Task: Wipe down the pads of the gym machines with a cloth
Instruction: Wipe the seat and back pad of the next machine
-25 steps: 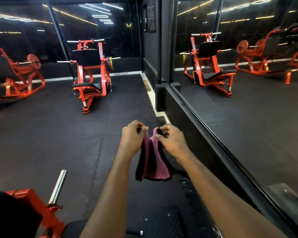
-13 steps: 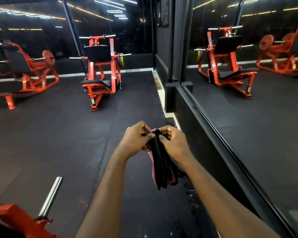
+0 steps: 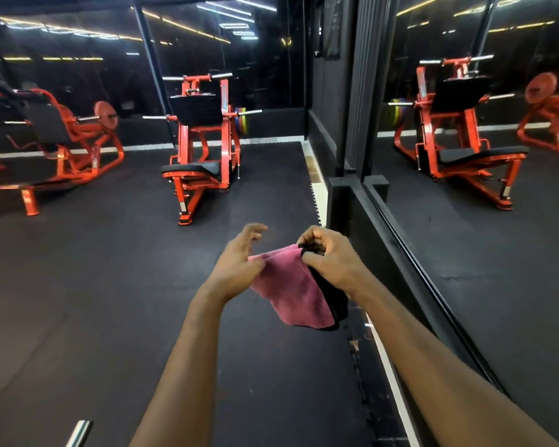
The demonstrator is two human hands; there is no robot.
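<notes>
In mid-air over the black rubber floor [image 3: 78, 285], just below the centre of the view, a pink cloth [image 3: 291, 285] with a black reverse side hangs between two bare hands. The right hand [image 3: 331, 261], at 3 o'clock of the cloth, has its fingers curled and pinches the upper edge, where the pink and black layers bunch together. The left hand [image 3: 239, 262], at 9 o'clock of the cloth, has its fingers spread apart and lightly bent, clear of the fabric; only its thumb side touches the cloth's left corner. At 12 o'clock, well apart from the hands, stands an orange machine [image 3: 204, 146] with a black seat pad [image 3: 191, 169], a black back pad [image 3: 196, 109] and coloured weight plates [image 3: 242, 121] on its right side. A second machine [image 3: 71, 146], also orange, stands at 10 o'clock. A mirror wall [image 3: 465, 253] fills the 2 to 4 o'clock sector and reflects the first machine. A chrome bar [image 3: 79, 432] enters at 7 o'clock.
</notes>
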